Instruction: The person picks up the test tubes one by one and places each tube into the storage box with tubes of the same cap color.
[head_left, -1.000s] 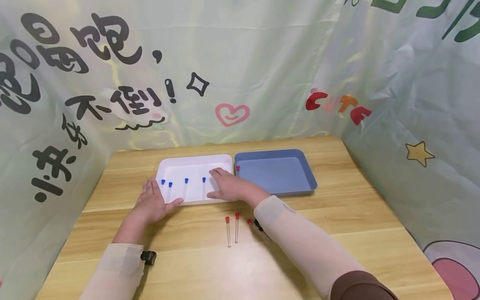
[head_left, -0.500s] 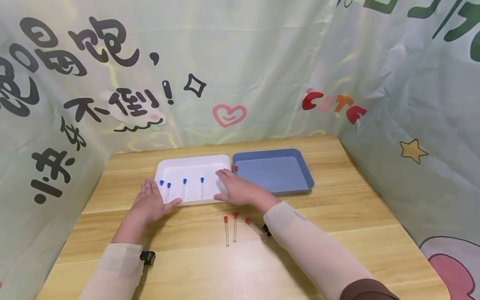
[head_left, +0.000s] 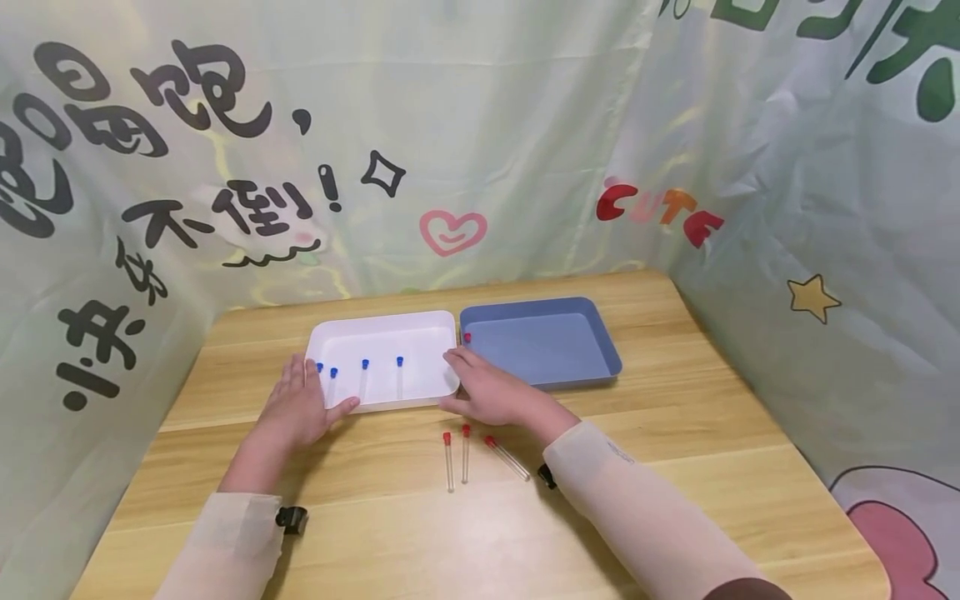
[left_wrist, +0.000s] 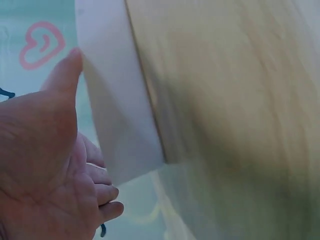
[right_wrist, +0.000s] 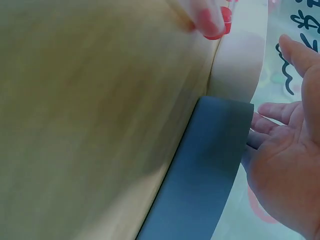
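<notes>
In the head view, my left hand (head_left: 294, 410) lies at the near left corner of a white tray (head_left: 429, 335), fingers along its left side and thumb at the front rim. The left wrist view has the thumb extended beside the white wall (left_wrist: 112, 95). My right hand (head_left: 491, 390), fingers extended, is over the tray's right end, overlapping the gap to a blue-grey tray (head_left: 551, 342). Several clear tubes with blue caps (head_left: 365, 364) stand in a row inside the white tray. One red cap (head_left: 467, 337) shows at the blue-grey tray's left edge.
Three red-capped tubes lie on the wooden table (head_left: 360, 517) in front of the trays: a left one (head_left: 449, 467), a middle one (head_left: 466, 454) and a slanted one (head_left: 510, 460) near the right sleeve (head_left: 600, 467). A printed curtain (head_left: 525, 125) encloses the table's back and sides.
My right hand has drawn rightward from over the white tray's inside to its right end. The left hand keeps its place at the corner. The head view has turned slightly right.
</notes>
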